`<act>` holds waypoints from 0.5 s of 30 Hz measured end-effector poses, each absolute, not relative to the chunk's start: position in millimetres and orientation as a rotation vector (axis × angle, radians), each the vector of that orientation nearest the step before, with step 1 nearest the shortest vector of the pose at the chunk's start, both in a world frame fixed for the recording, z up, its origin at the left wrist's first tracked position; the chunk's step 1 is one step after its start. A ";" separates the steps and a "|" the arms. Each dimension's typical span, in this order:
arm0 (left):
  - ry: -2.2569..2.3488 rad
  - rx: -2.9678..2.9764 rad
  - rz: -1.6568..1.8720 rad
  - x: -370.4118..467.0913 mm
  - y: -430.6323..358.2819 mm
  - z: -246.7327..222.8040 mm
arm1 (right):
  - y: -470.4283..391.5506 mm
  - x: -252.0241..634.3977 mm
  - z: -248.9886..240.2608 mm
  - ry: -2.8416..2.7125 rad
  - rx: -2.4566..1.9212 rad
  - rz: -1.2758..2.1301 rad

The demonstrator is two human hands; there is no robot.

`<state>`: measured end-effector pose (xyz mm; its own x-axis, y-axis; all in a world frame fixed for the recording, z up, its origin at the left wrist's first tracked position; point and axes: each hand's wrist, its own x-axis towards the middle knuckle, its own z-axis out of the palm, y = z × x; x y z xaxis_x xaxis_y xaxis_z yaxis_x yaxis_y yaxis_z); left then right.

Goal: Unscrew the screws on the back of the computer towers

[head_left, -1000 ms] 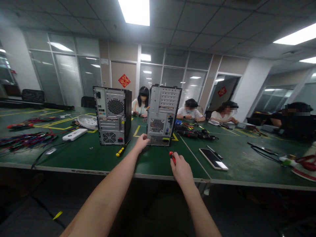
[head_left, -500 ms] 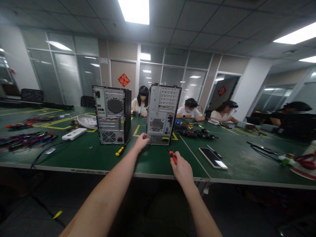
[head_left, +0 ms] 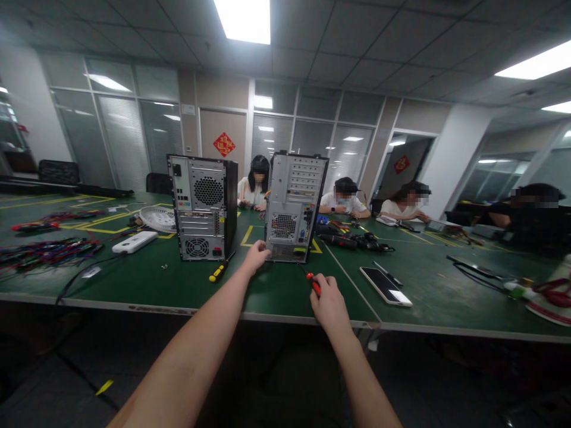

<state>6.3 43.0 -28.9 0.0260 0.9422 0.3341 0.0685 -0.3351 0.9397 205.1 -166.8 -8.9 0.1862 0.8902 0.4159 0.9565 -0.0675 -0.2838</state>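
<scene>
My left hand (head_left: 256, 257) rests with curled fingers against the bottom rear corner of the grey computer tower (head_left: 294, 205), which stands upright on the green bench (head_left: 178, 285) with its back panel towards me. Whether those fingers pinch anything I cannot tell. Further left stands a second, black tower (head_left: 203, 207), also upright, and a yellow-handled screwdriver (head_left: 218, 273) lies just in front of it. Left of that I see a white box (head_left: 135, 242) and a tangle of coloured wires (head_left: 44, 252). My right hand (head_left: 329, 305) is closed around a red-handled screwdriver (head_left: 313, 284), near the grey tower's base. To the right a phone (head_left: 386, 286) lies flat, and several people (head_left: 343, 199) sit at the far side.
</scene>
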 end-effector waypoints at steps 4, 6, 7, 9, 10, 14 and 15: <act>1.083 1.520 1.402 6.1 42.2 -28.6 | -168.7 204.1 -7.4 -1.754 -2.002 -0.230; 1.083 1.519 1.399 6.1 41.0 -27.7 | -169.5 204.0 -7.4 -1.775 -2.021 -0.271; 1.085 1.519 1.399 6.1 40.3 -27.2 | -169.7 204.0 -7.6 -1.786 -2.028 -0.295; 1.091 1.519 1.398 6.0 38.6 -26.0 | -170.0 204.0 -8.3 -1.802 -2.035 -0.342; 1.095 1.521 1.395 5.9 37.8 -25.4 | -170.0 204.0 -8.7 -1.808 -2.036 -0.357; 1.103 1.525 1.387 5.4 35.6 -23.3 | -170.0 203.3 -9.0 -1.820 -2.057 -0.365; 1.103 1.524 1.387 5.4 35.6 -23.1 | -170.1 203.1 -8.8 -1.824 -2.064 -0.362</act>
<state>5.4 35.6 -23.1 0.0267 0.9487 0.3149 0.0934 -0.3160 0.9441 203.1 -170.1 -8.8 0.1332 0.8974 0.4206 0.9900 -0.1008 -0.0984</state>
